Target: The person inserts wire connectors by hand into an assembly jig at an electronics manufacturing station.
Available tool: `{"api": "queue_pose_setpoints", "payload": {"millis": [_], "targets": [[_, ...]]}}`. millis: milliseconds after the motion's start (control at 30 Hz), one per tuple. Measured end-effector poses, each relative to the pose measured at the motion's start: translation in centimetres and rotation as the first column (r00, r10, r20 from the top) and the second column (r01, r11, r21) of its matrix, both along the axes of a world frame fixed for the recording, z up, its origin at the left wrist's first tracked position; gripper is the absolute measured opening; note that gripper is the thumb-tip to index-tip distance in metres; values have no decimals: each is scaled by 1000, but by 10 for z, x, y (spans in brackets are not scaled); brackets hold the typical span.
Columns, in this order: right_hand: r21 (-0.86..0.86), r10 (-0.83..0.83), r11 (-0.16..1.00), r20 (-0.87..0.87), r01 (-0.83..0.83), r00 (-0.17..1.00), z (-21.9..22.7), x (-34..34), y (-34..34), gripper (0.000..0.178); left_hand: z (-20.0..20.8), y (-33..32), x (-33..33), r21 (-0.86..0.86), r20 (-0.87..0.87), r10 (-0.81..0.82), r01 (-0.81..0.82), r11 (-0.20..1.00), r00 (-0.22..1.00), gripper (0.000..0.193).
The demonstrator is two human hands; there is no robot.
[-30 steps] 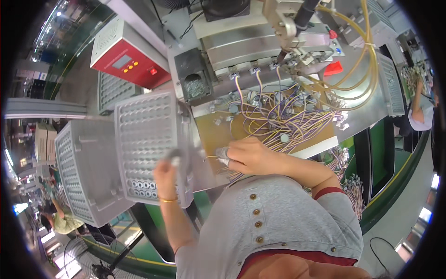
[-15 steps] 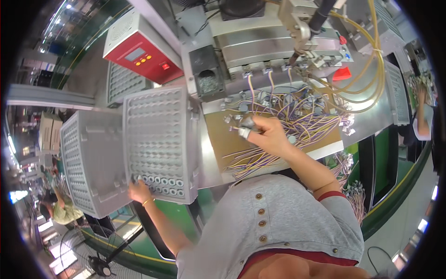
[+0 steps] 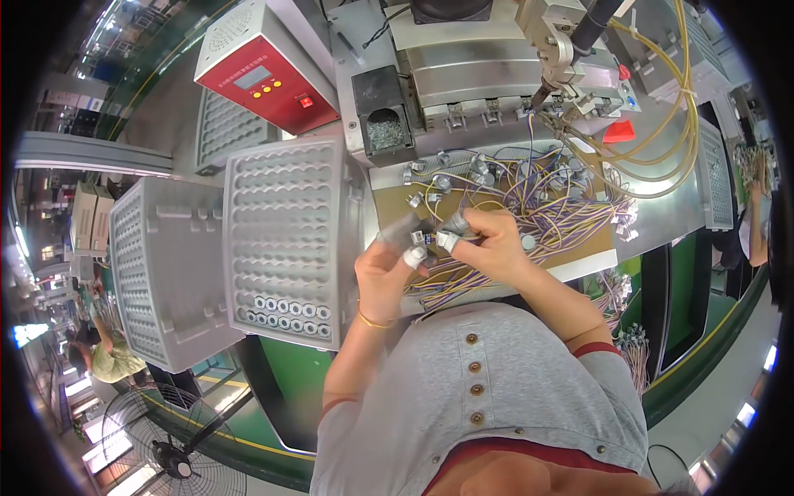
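Right hand (image 3: 494, 240) pinched on a small connector (image 3: 428, 238) over the brown board (image 3: 394, 203). Left hand (image 3: 385, 273) meets it from 8 o'clock; fingers blurred, can't tell if gripping. Grey tray (image 3: 351, 240) at 9: ring parts (image 3: 284, 308) fill two rows at its 6 o'clock end; rows toward 12 unfilled. Big wire heap (image 3: 571, 227) at 2. Tray edge near left hand; bit of bare board at 11, machine (image 3: 463, 78) bounds 12.

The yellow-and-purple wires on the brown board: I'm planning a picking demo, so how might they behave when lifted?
The wires would probably flop, since they lie in loose curves. Lifting one may drag others, as many cross and overlap. The white connectors might snag, being clustered together.
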State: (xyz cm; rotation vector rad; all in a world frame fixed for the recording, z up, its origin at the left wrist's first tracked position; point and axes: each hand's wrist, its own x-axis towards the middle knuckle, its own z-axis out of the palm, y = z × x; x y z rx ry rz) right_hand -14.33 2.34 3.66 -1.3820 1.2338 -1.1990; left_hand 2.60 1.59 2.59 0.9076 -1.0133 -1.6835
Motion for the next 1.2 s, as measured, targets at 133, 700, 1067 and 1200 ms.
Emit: {"api": "queue_pose_setpoints", "payload": {"millis": [133,700,1067,1200], "targets": [[-19,-24,1000,24,25,999,6,0,-1,10,-4,3,-3,-43,-37,-51,49,998,998,39],[30,66,998,-108,-63,992,9,-11,-3,17,3,0,-17,-190,178,-8,42,981,984,27],[-130,-24,991,-123,8,992,17,-21,-3,11,3,3,-19,-162,-18,-72,68,984,997,35],[-157,-107,983,-85,93,991,19,-21,-1,10,5,2,-18,-58,-33,-87,85,995,996,36]]}}
